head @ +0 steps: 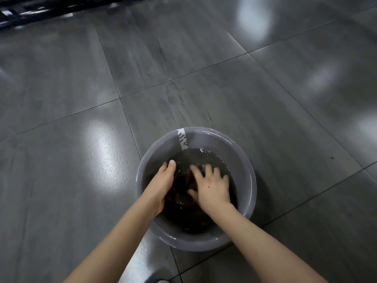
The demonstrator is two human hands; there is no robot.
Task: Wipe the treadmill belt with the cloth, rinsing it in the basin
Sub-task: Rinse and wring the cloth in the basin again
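While spread wide and fairly straight, the fingers (196, 172) of the right hand (213, 187) press down on the dark cloth (183, 196). Cloth lies under rippled water (206, 158) in the basin (252, 180), between both hands. Left hand (163, 184) sits edge-on against the cloth's left side, thumb (172, 164) pointing away; its other fingers are hidden, so grip cannot be told. Basin is grey and round, with a white label strip (183, 139) on the far inner wall, and stands on glossy grey floor tiles (81, 78). A blurred dark frame (30, 9) crosses the far left corner.
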